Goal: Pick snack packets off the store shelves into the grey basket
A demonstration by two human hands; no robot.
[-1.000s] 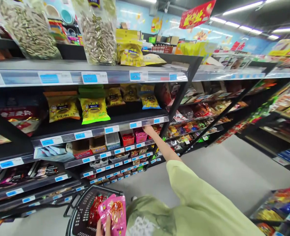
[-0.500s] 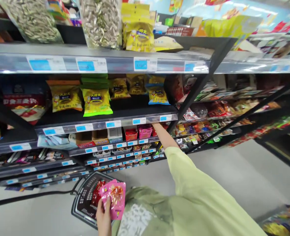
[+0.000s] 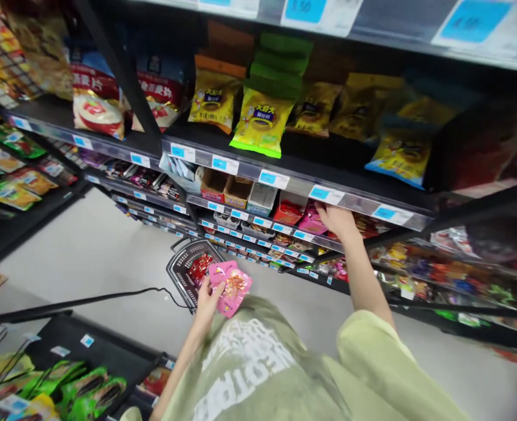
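Note:
My left hand (image 3: pixel 207 299) is closed on pink snack packets (image 3: pixel 235 289), fanned so that at least two show, beside the shopping basket. Red packets (image 3: pixel 200 268) lie in the black shopping basket (image 3: pixel 182 263) on the floor. My right hand (image 3: pixel 335 219) reaches under the edge of a shelf to a box of pink packets (image 3: pixel 312 221). Its fingers are at those packets, partly hidden and blurred, so I cannot see whether they grip one. A box of red packets (image 3: pixel 290 210) stands just left of the pink one.
Yellow and green snack bags (image 3: pixel 262 120) sit on the shelf above my right hand. The price-tagged shelf edge (image 3: pixel 293 180) runs close over that hand. Another rack with green packets (image 3: pixel 72 383) stands at the lower left. Grey floor (image 3: pixel 122 251) shows around the basket.
The view has moved closer to the shelves and turned left. My right hand, earlier mostly hidden under the shelf edge, now shows at the pink packets. My left hand keeps its packets.

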